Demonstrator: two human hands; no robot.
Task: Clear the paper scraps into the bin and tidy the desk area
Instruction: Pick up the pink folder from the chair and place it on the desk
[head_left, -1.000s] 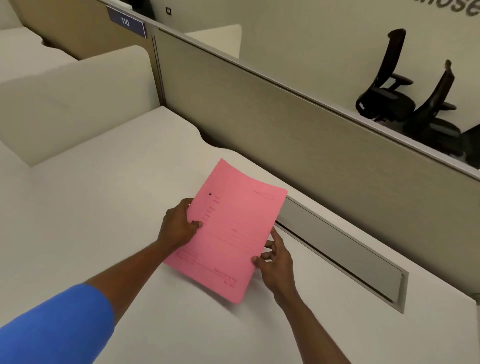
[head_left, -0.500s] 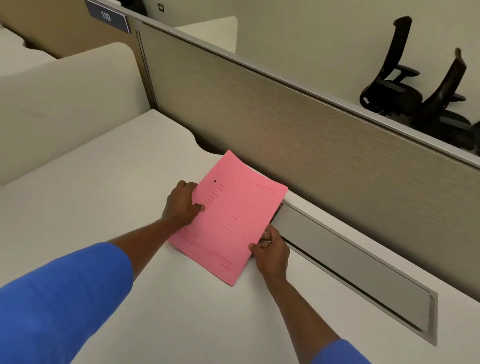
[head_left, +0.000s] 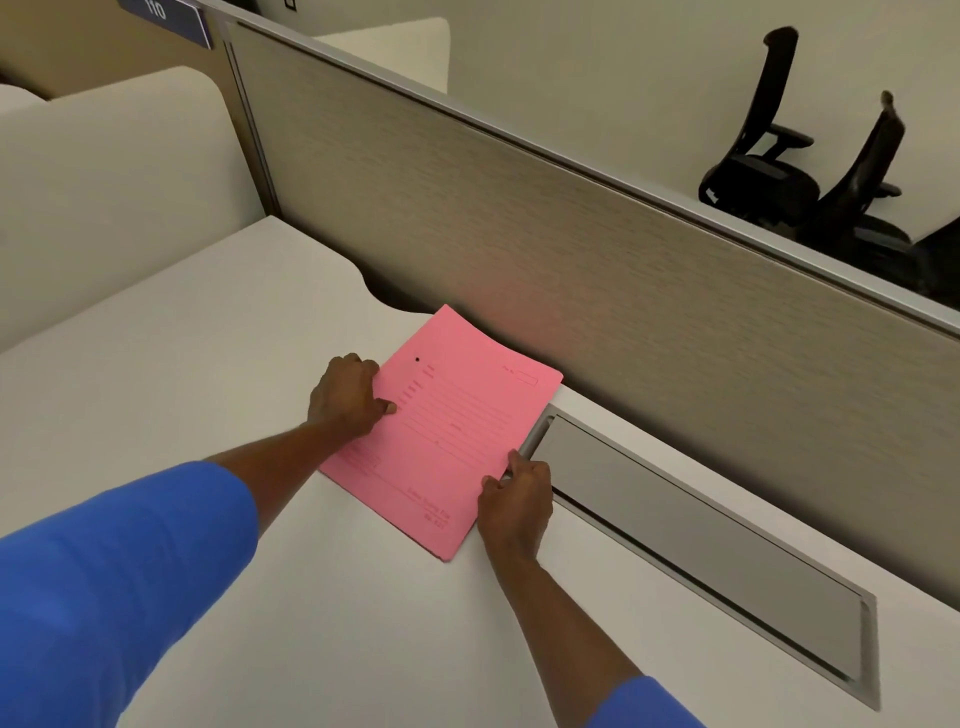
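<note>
A pink paper folder (head_left: 452, 431) with printed lines lies almost flat on the white desk (head_left: 208, 374), close to the partition. My left hand (head_left: 345, 397) grips its left edge, thumb on top. My right hand (head_left: 517, 501) pinches its right edge near the lower corner, beside the grey cable flap. No paper scraps and no bin are in view.
A tan partition panel (head_left: 597, 270) runs along the desk's far side. A long grey cable flap (head_left: 696, 540) is set into the desk at right. A low cream divider (head_left: 114, 182) stands at left. Two black office chairs (head_left: 800, 171) sit beyond the partition.
Both hands have lowered the pink folder from a raised tilt down onto the desk and shifted it toward the partition. The grip on both edges stays the same.
</note>
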